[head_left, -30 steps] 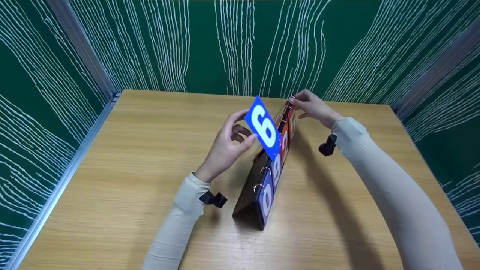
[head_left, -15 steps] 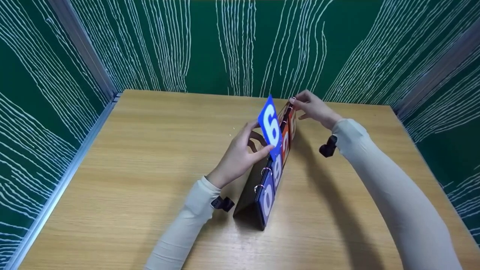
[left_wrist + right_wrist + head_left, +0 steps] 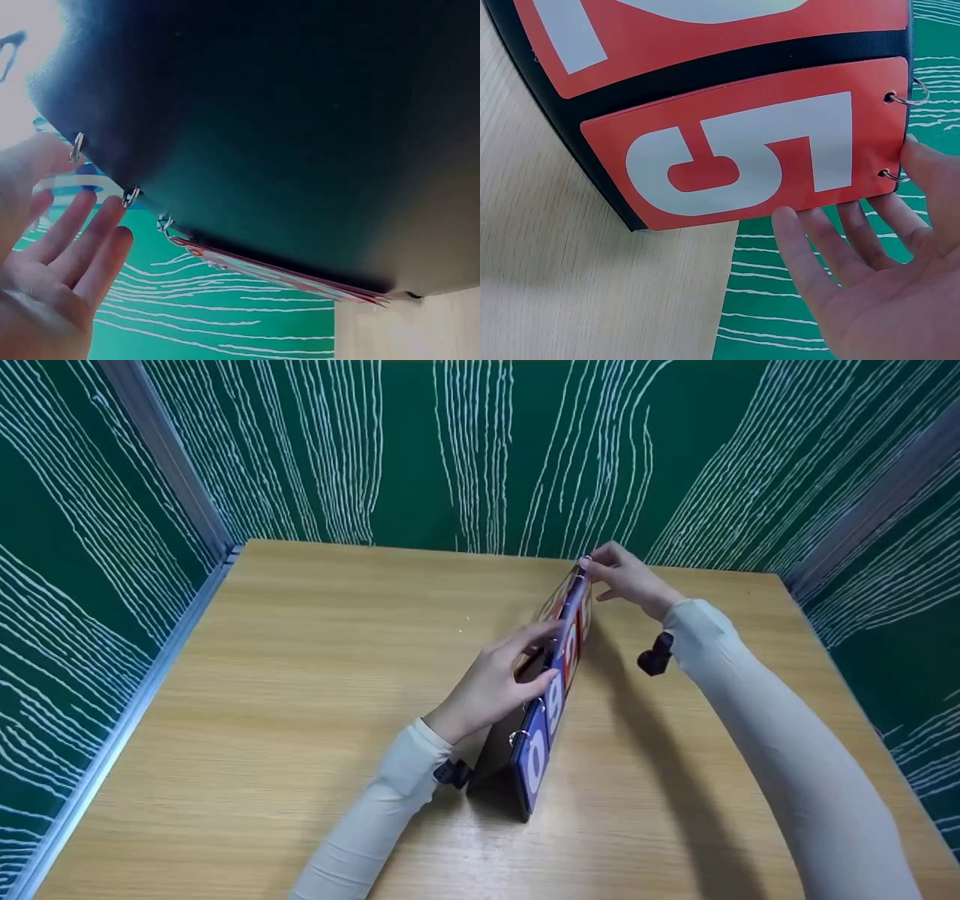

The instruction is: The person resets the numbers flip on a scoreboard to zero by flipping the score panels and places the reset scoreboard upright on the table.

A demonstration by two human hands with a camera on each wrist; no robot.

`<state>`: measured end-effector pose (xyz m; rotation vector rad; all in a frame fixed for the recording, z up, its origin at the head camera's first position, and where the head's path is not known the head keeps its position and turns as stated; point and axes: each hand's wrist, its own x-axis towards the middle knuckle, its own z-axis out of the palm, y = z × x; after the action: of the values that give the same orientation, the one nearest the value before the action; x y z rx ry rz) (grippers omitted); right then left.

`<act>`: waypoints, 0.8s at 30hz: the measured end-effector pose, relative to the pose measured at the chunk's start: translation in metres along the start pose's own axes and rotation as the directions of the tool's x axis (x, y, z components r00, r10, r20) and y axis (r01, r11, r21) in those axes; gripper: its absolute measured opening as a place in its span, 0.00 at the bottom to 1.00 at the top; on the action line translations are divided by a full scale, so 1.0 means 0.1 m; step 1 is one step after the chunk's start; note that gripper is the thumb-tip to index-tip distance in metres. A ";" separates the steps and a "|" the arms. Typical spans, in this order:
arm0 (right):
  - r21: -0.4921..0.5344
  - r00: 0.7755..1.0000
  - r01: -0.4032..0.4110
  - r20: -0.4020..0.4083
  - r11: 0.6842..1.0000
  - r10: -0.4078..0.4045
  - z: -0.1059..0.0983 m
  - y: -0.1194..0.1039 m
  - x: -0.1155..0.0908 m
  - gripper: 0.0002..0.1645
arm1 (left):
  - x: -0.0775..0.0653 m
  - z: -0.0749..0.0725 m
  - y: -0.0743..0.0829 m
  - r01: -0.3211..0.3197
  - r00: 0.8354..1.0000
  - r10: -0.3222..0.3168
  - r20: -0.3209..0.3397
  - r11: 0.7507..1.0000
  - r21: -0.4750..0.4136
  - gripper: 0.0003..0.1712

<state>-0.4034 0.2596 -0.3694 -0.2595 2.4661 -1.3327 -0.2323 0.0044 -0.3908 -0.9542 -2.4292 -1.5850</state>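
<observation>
A black tent-shaped flip scoreboard (image 3: pixel 493 761) stands lengthwise on the table, with number cards on metal rings along its top edge. Its near cards are blue, one showing 0 (image 3: pixel 534 763); the far ones are red, ending in a 5 card (image 3: pixel 739 157). My left hand (image 3: pixel 499 679) spans the top edge mid-board, fingers extended and thumb toward the blue cards. A blue card stands nearly edge-on beside its fingertips. In the left wrist view the board's dark back (image 3: pixel 262 135) fills most of the picture. My right hand (image 3: pixel 628 581) pinches the far top corner.
The board stands on a wooden table (image 3: pixel 300 682). Green walls with white wavy lines (image 3: pixel 412 450) enclose the back and both sides. A small dark camera (image 3: pixel 656 654) sits at the right wrist.
The blue 6 card has swung right and its face is no longer seen. My left hand moved right to the top edge, its fingers letting go of the card. The right hand stays put.
</observation>
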 end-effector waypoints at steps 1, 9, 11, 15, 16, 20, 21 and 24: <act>0.001 1.000 -0.002 0.000 1.000 0.002 0.00 -0.01 0.00 0.28 | 0.00 0.00 0.00 -0.021 1.000 0.021 -0.001 1.000 0.014 0.34; 0.012 0.999 -0.036 -0.013 0.999 0.036 0.01 -0.06 -0.03 0.25 | 0.01 0.04 -0.05 -0.125 0.992 0.124 0.026 0.990 0.066 0.27; 0.018 0.999 -0.043 -0.009 0.999 0.043 0.01 -0.05 -0.02 0.25 | 0.02 0.05 -0.06 -0.135 0.990 0.132 0.038 0.988 0.074 0.24; 0.002 0.999 -0.048 -0.006 0.999 0.048 0.00 -0.01 0.03 0.28 | 0.03 0.06 -0.07 -0.119 0.991 0.113 0.068 0.988 0.097 0.19; -0.001 0.999 -0.045 -0.005 0.999 0.045 0.00 0.00 0.04 0.28 | 0.03 0.05 -0.07 -0.108 0.992 0.100 0.079 0.989 0.102 0.19; 0.008 0.999 -0.038 -0.007 0.999 0.039 0.01 -0.01 0.04 0.27 | 0.03 0.04 -0.07 -0.076 0.991 0.062 0.119 0.990 0.122 0.17; 0.012 0.999 -0.038 -0.008 0.999 0.038 0.01 -0.02 0.03 0.26 | 0.03 0.04 -0.07 -0.075 0.990 0.058 0.129 0.989 0.124 0.17; 0.021 0.999 -0.040 -0.006 0.999 0.040 0.01 -0.01 0.02 0.25 | 0.03 0.04 -0.07 -0.067 0.987 0.047 0.152 0.989 0.130 0.16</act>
<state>-0.4048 0.2576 -0.3697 -0.2003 2.4485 -1.3442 -0.2378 0.0076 -0.3973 -1.1442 -2.5419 -1.3575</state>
